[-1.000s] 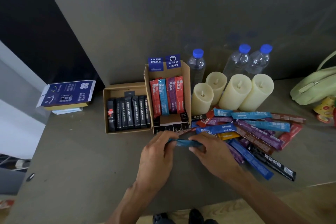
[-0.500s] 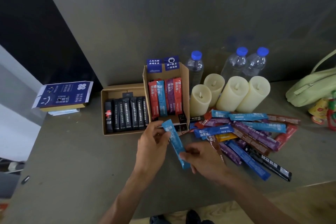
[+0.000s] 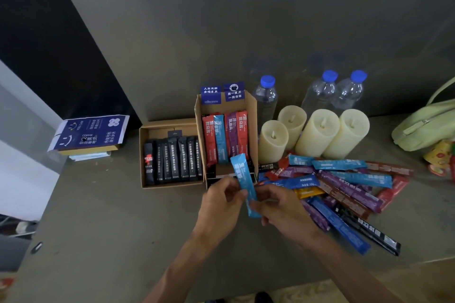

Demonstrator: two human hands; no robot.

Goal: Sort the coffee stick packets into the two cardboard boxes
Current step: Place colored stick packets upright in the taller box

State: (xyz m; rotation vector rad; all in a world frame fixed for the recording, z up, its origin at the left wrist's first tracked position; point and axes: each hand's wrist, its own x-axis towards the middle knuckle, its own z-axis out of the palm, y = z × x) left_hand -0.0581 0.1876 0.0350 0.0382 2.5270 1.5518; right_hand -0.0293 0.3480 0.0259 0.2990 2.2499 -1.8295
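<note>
My left grip (image 3: 221, 200) and right grip (image 3: 280, 211) both pinch one light-blue packet (image 3: 242, 179), held tilted above the worktop (image 3: 110, 216) in front of the tall box (image 3: 253, 115) (the packet's upper end shows against the box's open front). That box holds four coloured packets (image 3: 225, 138): red, blue, purple, red. The low box (image 3: 170, 123) beside it holds black packets (image 3: 174, 157) in a row. The loose pile (image 3: 344, 184) lies to my right, before four candles (image 3: 317, 133).

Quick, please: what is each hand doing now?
Left hand: pinches the blue packet.
Right hand: holds the same packet's lower end.
</note>
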